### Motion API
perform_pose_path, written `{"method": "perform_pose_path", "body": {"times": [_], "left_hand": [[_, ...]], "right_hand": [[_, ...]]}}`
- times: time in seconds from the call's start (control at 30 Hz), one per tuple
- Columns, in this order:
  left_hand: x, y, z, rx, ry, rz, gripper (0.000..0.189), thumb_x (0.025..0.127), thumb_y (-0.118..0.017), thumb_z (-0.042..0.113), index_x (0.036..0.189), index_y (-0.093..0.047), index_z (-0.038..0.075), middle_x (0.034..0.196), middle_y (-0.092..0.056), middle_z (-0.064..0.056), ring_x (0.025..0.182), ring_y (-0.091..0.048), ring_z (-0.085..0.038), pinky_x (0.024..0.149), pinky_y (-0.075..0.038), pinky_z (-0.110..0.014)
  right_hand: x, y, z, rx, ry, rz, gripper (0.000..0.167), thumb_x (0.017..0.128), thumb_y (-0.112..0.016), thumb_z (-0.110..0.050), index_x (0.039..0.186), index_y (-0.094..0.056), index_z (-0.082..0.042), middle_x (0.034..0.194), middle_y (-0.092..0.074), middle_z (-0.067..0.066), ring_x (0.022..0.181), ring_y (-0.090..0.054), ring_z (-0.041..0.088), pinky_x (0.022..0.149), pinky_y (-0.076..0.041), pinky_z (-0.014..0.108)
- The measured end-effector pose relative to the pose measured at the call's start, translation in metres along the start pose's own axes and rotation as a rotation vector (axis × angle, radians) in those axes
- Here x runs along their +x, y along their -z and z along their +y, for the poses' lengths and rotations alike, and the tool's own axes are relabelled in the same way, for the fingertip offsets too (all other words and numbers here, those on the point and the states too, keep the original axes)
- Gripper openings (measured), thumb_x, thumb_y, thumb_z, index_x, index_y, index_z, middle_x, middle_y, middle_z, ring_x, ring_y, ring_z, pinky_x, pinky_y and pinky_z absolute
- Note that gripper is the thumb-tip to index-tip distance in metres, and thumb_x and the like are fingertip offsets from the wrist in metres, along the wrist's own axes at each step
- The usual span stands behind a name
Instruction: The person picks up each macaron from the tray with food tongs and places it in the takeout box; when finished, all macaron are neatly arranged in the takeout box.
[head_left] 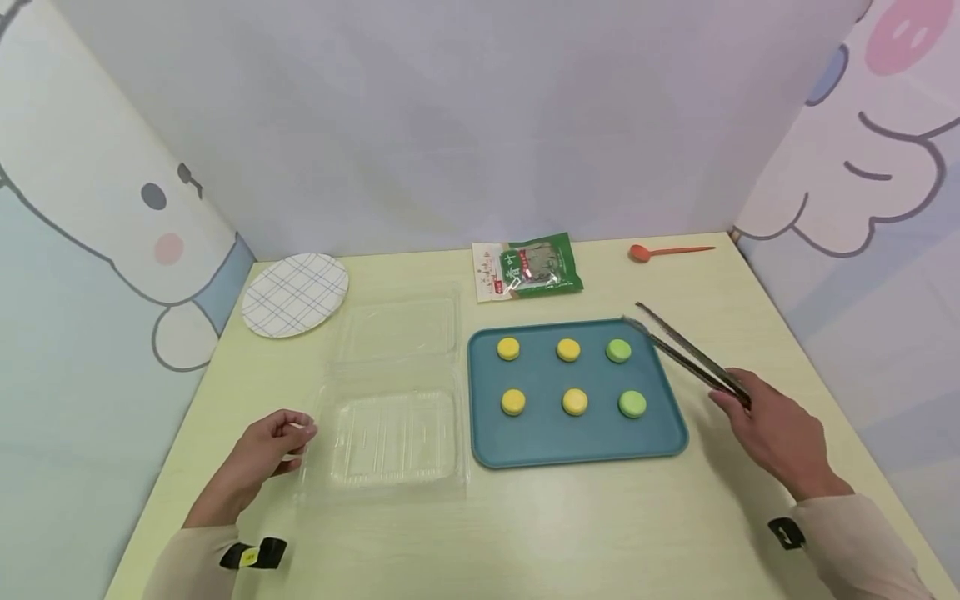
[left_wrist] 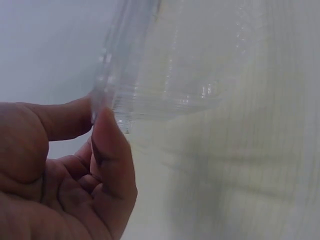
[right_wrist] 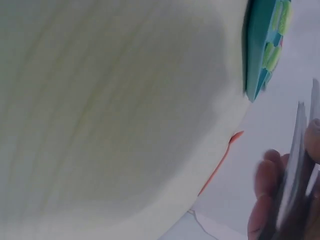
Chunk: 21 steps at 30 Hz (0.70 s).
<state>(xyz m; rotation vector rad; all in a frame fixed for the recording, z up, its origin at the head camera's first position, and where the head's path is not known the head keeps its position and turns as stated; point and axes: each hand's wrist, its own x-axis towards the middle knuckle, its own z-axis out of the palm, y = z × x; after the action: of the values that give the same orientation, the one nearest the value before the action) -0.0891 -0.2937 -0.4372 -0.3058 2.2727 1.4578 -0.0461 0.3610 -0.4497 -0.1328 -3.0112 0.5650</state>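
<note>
My left hand (head_left: pixel 266 450) pinches the left rim of a clear plastic clamshell box (head_left: pixel 393 437), which lies with its lid folded back. In the left wrist view, thumb and forefinger (left_wrist: pixel 112 160) grip the box's edge. Metal tongs (head_left: pixel 693 358) are held in my right hand (head_left: pixel 783 429), their tips apart over the far right corner of a blue tray (head_left: pixel 540 446). Nothing sits between the tips. Yellow macarons (head_left: pixel 575 402) and two green macarons (head_left: pixel 632 404) lie on the tray in two rows.
Behind the tray lies a green and white packet (head_left: pixel 528 268) of dried leaves. A red spoon (head_left: pixel 667 252) rests at the back right. At the back left is a white checked plate (head_left: pixel 296 295). Printed walls enclose the table on three sides.
</note>
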Motion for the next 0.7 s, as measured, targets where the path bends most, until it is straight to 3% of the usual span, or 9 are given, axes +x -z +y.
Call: {"method": "perform_pose_path", "body": {"times": [0.1, 0.33, 0.7], "left_hand": [[0.0013, 0.0007, 0.0005, 0.004, -0.003, 0.003, 0.035, 0.103, -0.061, 0.022, 0.122, -0.051, -0.006, 0.087, -0.055, -0.003, 0.077, -0.055, -0.014, 0.068, -0.054, -0.029], [0.0033, -0.0006, 0.0004, 0.017, 0.021, 0.018, 0.035, 0.103, -0.061, 0.022, 0.123, -0.050, -0.005, 0.088, -0.055, -0.002, 0.078, -0.055, -0.014, 0.069, -0.054, -0.029], [0.0040, -0.0027, 0.0045, 0.025, 0.004, 0.018, 0.035, 0.103, -0.061, 0.020, 0.122, -0.051, -0.006, 0.087, -0.055, -0.003, 0.077, -0.055, -0.015, 0.067, -0.054, -0.029]], "right_hand": [[0.0018, 0.0009, -0.0011, -0.012, 0.048, 0.018, 0.043, 0.102, -0.060, -0.037, 0.128, -0.056, -0.004, 0.099, -0.068, 0.021, 0.070, -0.064, 0.034, 0.047, -0.042, 0.044], [-0.0012, -0.0025, 0.0024, -0.058, 0.107, 0.020, 0.034, 0.098, -0.068, -0.028, 0.121, -0.059, -0.004, 0.112, -0.062, 0.019, 0.080, -0.066, 0.037, 0.049, -0.043, 0.044], [-0.0018, -0.0068, 0.0076, -0.141, 0.180, 0.059, 0.031, 0.091, -0.075, -0.019, 0.115, -0.062, -0.006, 0.099, -0.065, 0.014, 0.058, -0.059, 0.025, 0.042, -0.036, 0.038]]}}
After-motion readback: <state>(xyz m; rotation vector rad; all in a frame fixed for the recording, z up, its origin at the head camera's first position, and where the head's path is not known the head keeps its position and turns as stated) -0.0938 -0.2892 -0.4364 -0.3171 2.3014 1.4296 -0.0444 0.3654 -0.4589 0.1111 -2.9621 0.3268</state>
